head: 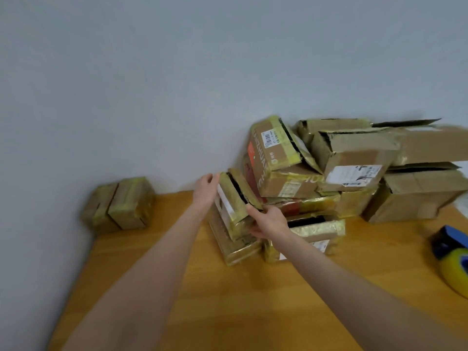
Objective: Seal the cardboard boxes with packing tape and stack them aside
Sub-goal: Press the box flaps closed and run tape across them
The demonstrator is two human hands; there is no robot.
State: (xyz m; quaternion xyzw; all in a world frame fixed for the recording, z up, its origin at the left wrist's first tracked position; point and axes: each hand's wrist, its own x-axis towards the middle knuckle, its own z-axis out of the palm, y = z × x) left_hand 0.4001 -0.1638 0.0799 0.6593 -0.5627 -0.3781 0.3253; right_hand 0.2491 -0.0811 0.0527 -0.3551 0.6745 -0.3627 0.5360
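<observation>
Small brown cardboard box (231, 202), yellow-taped, white-labelled, tilting against the heap of boxes (329, 173) on the wooden desk (177, 287): left hand (205, 190) and right hand (268, 222) are clasping its opposite ends, fingers curled; probably light, dentable, tape-slick, so corners likely grip best.

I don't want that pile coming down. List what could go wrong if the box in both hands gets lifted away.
1. The tilted box, gripped by the left hand and right hand, sits right beside the leaning printed box, which may slide down once it goes.
2. Its top flaps gape, so anything inside could spill.
3. The tape dispenser lies far right, so one hand must let go to fetch it.
</observation>
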